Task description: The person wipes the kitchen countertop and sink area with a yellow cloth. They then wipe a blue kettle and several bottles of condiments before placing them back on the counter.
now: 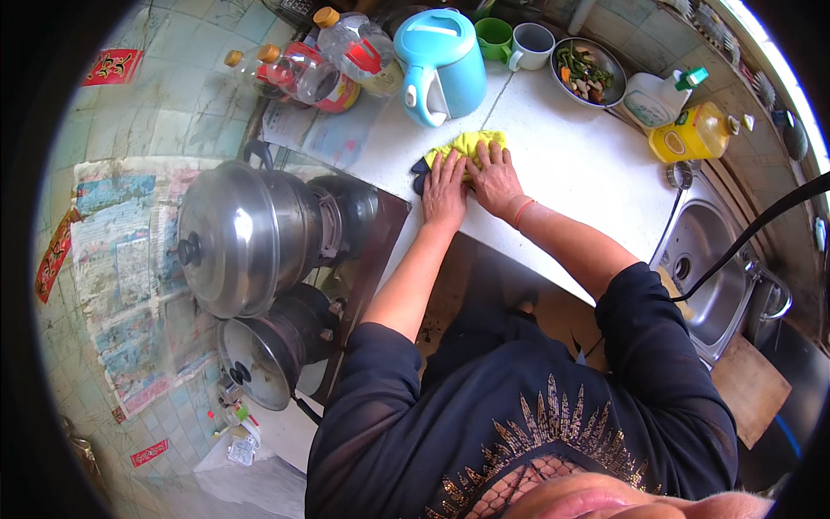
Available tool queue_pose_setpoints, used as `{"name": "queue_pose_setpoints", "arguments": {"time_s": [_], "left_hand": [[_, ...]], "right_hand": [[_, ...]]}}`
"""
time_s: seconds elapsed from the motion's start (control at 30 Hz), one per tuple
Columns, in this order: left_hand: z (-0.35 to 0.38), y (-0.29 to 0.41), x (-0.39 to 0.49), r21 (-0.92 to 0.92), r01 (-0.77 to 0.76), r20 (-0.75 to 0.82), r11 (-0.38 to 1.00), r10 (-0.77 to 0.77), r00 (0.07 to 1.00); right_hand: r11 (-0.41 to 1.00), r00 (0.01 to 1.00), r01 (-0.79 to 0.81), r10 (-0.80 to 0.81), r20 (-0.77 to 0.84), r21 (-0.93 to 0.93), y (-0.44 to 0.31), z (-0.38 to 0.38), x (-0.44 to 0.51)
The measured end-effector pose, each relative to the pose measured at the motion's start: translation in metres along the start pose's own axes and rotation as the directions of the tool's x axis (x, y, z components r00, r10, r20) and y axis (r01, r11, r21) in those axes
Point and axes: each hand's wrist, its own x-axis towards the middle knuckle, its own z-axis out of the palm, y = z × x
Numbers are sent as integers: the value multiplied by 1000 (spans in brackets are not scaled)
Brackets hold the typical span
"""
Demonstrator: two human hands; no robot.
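On the white countertop (577, 175), both hands press on a yellow cloth (476, 139) with a dark part (420, 175) at its left end. The fingers of my left hand (445, 191) lie stretched over the cloth's left portion. Beside it, almost touching, my right hand (496, 178) holds the cloth's right portion under slightly bent fingers. A red string circles the right wrist. Just beyond the cloth stands a light blue electric kettle (441, 61). The cloth's underside is hidden.
Left of the counter, a large lidded steel pot (240, 240) and a lidded pan (259, 363) stand on a stove. Plastic bottles (360, 52), a green mug (494, 39), a grey mug (532, 47) and a food bowl (589, 72) line the back. A steel sink (703, 243) is at right.
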Motion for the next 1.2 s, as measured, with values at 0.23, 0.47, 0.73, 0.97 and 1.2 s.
{"name": "queue_pose_setpoints", "arguments": {"time_s": [0.23,0.47,0.73,0.97,1.2], "left_hand": [[3,4,35,-1,-27,4,1000,27,1000],[19,42,93,-63,18,19,998,-17,1000],[24,41,44,-108,-40,17,993,42,999],[15,42,-48,-99,-41,16,994,43,999],[-5,12,-61,-29,-46,-46,999,44,998]], "right_hand": [[999,999,-24,25,-46,23,24,-5,5],[981,985,-171,172,-4,-86,71,-15,30],[991,990,-137,137,-30,-1,50,-10,-16],[998,996,-5,11,91,-63,11,-10,-77],[999,996,44,-45,72,21,-21,-3,-60]]}}
